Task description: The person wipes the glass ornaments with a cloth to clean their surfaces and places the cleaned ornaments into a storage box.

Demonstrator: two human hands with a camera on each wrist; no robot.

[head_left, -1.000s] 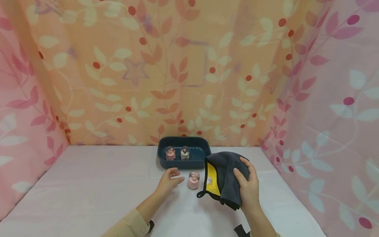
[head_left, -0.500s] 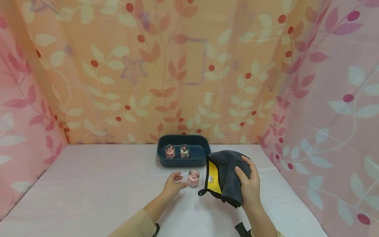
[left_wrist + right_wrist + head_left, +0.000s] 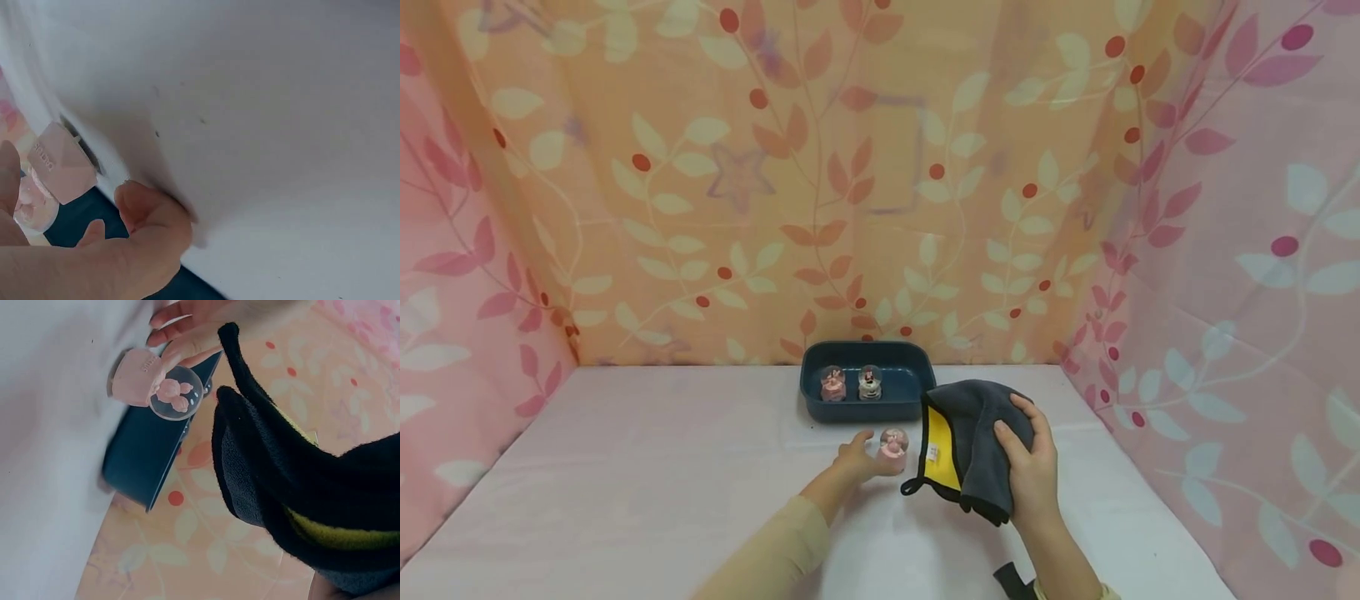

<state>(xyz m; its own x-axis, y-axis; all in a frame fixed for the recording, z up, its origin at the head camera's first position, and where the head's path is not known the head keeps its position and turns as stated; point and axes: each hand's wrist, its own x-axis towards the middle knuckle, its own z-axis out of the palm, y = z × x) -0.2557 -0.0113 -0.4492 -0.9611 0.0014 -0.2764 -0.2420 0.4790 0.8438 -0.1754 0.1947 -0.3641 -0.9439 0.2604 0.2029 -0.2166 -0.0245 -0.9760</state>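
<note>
Here's the pink snow globe (image 3: 892, 450), upright on the white tabletop (image 3: 662, 467), just in front of the blue tray (image 3: 865, 412), and I've got the left hand (image 3: 852, 458) right beside it. On my head feed the thumb lies at the pink base; over on the right wrist feed the thumb overlaps the globe, with the other fingers spread apart from it, and the left wrist feed shows those fingers bent near the base. Whether anything presses on the globe, I can't tell from here. Across to the right hand (image 3: 1033, 467): clamped on the grey cloth item (image 3: 988, 433), thumb on the near face, fingers round the far side, holding it up above the tabletop. Its mouth gapes toward the globe, showing me a yellow lining (image 3: 942, 446) with a small white label (image 3: 932, 452), and a black loop (image 3: 912, 487) hangs at the lower corner. Behind, two more globes stand in the tray: a pink one (image 3: 832, 383) on the left, a white-based one (image 3: 869, 382) next to it, apart.
</note>
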